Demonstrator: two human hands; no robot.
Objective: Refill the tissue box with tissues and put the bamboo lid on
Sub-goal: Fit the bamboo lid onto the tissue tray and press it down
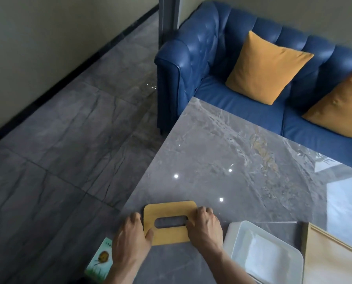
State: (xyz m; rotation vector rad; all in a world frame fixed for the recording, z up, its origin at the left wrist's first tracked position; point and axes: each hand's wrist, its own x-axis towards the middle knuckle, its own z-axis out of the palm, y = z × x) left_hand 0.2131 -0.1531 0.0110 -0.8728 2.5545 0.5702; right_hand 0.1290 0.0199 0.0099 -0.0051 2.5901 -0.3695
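While the white tissue box (267, 255) sits open nearby, bamboo lid (170, 222) lies near the table (222, 150) edge: left hand (131, 236) and right hand (204, 228) each clasp one end, likely keeping it level for fitting.

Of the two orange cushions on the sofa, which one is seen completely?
The left cushion, leaning against the blue sofa backrest, shows all four corners. The other cushion is cut off by the right image edge.
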